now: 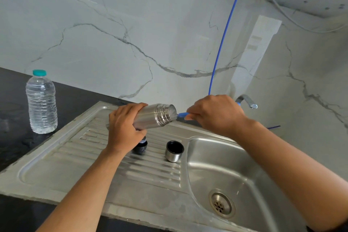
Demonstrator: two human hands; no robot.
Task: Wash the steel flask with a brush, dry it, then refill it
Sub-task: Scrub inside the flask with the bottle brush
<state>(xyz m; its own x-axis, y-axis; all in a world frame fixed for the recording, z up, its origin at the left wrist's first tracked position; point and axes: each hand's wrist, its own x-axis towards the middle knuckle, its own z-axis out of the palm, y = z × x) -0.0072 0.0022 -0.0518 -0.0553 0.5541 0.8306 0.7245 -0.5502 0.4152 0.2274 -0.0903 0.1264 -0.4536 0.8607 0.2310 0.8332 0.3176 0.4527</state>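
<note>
flask (152,117) up off the steel, tipped nearly flat, mouth aimed toward three o'clock, and that looks deliberate: lying it over like this lines the opening up with the tool coming in from the right. left hand (124,128) is wrapped round the lower body, fingers curled over the top and thumb beneath, clamped firm so the flask can't spin or slide under scrubbing. right hand (216,114) sits just off the mouth at three o'clock from it, fingers closed on the blue brush handle (183,114), whose near end meets the rim; the bristle end can't be seen, so i'd judge it is inside the neck. this reads as the wash step, with drying and refilling yet to come.

the whole affair hangs over the ribbed drainboard (94,149), at about ten o'clock from the sink basin (235,171), so drips run onto steel and not the dark counter (71,98). below the left wrist, at six o'clock from the flask, the dark stopper (141,146) stands parked, and just beside it at four o'clock the steel cup lid (174,150) stands open end up, both out of the way but close to hand. far off at nine o'clock the capped water bottle (41,103) waits on the counter, likely the refill. tap (246,100) peeks out behind the right hand, no water visible from it.
</note>
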